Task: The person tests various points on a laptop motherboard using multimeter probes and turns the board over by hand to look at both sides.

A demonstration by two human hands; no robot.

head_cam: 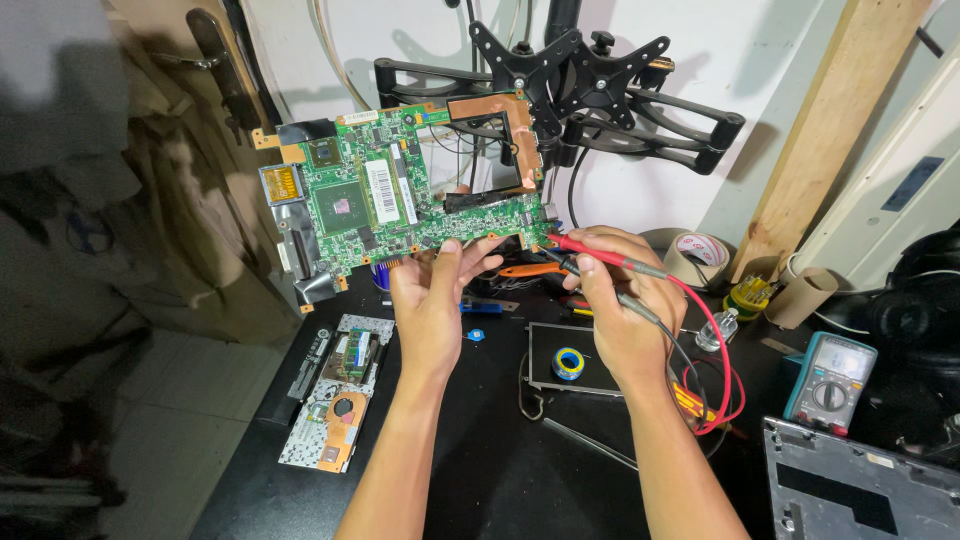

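The left hand [432, 300] pinched the green circuit board [400, 195] upright by its lower edge while the right hand [622, 300], just right of the board, gripped red and black probes [600, 258], tips at its lower right corner

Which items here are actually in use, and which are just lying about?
In use: green circuit board in left hand; red and black probes in right hand; teal multimeter.
Lying about: tape roll, solder spool, grey laptop cover, orange-handled pliers.

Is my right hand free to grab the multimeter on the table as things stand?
Probably not: the right hand is holding the red and black probes against the circuit board. The multimeter lies unobstructed beside it.
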